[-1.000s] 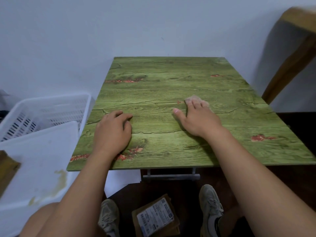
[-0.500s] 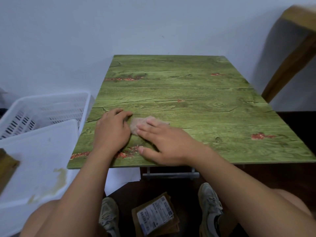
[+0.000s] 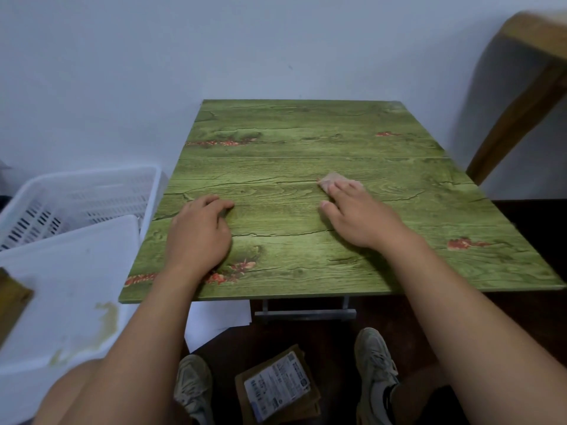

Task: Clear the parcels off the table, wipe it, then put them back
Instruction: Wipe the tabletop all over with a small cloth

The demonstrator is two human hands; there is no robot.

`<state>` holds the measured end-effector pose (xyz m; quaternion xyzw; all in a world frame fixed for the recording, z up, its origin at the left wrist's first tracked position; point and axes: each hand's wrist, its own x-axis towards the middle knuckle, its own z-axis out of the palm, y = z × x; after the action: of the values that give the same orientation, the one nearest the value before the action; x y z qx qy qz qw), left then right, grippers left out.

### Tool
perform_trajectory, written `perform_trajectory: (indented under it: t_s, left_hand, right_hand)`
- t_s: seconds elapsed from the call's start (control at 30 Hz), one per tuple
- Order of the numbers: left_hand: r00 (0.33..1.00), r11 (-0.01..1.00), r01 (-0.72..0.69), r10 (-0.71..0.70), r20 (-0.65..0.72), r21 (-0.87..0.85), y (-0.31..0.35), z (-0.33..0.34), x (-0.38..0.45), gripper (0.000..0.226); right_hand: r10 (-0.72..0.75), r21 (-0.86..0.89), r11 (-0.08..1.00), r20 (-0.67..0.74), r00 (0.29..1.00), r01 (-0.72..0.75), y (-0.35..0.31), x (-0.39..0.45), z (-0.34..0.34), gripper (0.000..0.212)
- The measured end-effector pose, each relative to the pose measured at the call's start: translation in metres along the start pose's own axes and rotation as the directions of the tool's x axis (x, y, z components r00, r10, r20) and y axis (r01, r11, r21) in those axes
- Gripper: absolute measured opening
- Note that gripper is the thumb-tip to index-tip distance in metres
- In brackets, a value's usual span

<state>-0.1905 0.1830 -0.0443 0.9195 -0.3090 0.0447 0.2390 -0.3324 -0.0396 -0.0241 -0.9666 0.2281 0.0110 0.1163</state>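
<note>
Clearly the wiping step is the one in hand: the green wood-grain tabletop [image 3: 306,167] carries no parcels, and the right hand [image 3: 359,213] lies flat on it with straight, released fingers [image 3: 343,188] pressing a small pinkish cloth [image 3: 333,178] down near the middle of the surface, a little right of centre; only the cloth's far edge peeks out beyond the fingertips. The left hand [image 3: 198,231] rests on the near-left part of the tabletop, its fingers loosely curled onto the surface and holding nothing, seemingly to steady the table. The parcels [image 3: 277,386], flat brown envelopes in a small stack with a white printed label on the top one, lie on the dark floor between the person's two shoes, under the near edge. The top parcel lies flat, label up, its long axis running diagonally from near-left to far-right, so the far corner points up and to the right toward the table frame. By my judgement the wipe is partway: the far strip by the wall and the right side look yet to be covered, so the next move calls for sliding the cloth across those areas under even pressure, then bending down to lift the parcels and set them back on top. A white slotted crate [image 3: 76,197] stands to the left
</note>
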Motion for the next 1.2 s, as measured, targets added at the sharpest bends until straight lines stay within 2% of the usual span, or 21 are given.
perform_trajectory:
  t_s: [0.1,0.17,0.33,0.5,0.63,0.7,0.87,1.07,1.2]
  left_hand:
    - [1.0,1.0,0.004,-0.004,0.001,0.0,0.0,0.0,0.0,0.039]
    - [1.0,1.0,0.006,-0.006,0.004,-0.002,0.0,0.0,0.0,0.04]
    - [1.0,1.0,0.009,-0.009,-0.001,-0.005,0.001,-0.002,0.0,0.039]
    - [1.0,1.0,0.017,-0.017,-0.006,-0.001,0.003,-0.001,0.0,0.039]
    - [1.0,1.0,0.012,-0.012,-0.021,-0.01,0.002,-0.001,0.001,0.037]
    - [1.0,1.0,0.01,-0.011,-0.023,-0.013,0.002,-0.001,0.001,0.037]
    - [1.0,1.0,0.001,-0.001,-0.019,-0.013,0.002,0.0,0.0,0.035]
    - [1.0,1.0,0.002,-0.002,-0.018,-0.002,0.003,-0.001,-0.001,0.035]
    - [1.0,1.0,-0.002,0.002,-0.026,0.006,0.003,-0.001,0.0,0.035]
  right_hand:
    - [0.056,0.01,0.998,-0.028,0.998,-0.055,0.007,0.002,0.0,0.061]
    - [0.036,-0.016,0.999,-0.021,0.999,-0.037,0.003,-0.001,0.001,0.062]
    - [-0.2,-0.053,0.978,0.056,0.978,0.203,-0.026,-0.025,-0.001,0.06]
    - [-0.425,-0.05,0.901,0.091,0.901,0.43,-0.058,-0.053,0.007,0.06]
    - [-0.506,-0.048,0.856,0.124,0.853,0.515,-0.065,-0.063,0.021,0.069]
    - [-0.475,-0.03,0.876,0.113,0.873,0.481,-0.062,-0.061,0.02,0.068]
    - [-0.292,-0.027,0.956,0.065,0.954,0.294,-0.033,-0.042,0.002,0.052]
    - [-0.057,0.024,0.998,-0.025,0.998,0.057,0.023,-0.008,-0.001,0.059]
    - [-0.07,-0.007,0.998,-0.018,0.997,0.07,0.023,-0.011,-0.004,0.057]
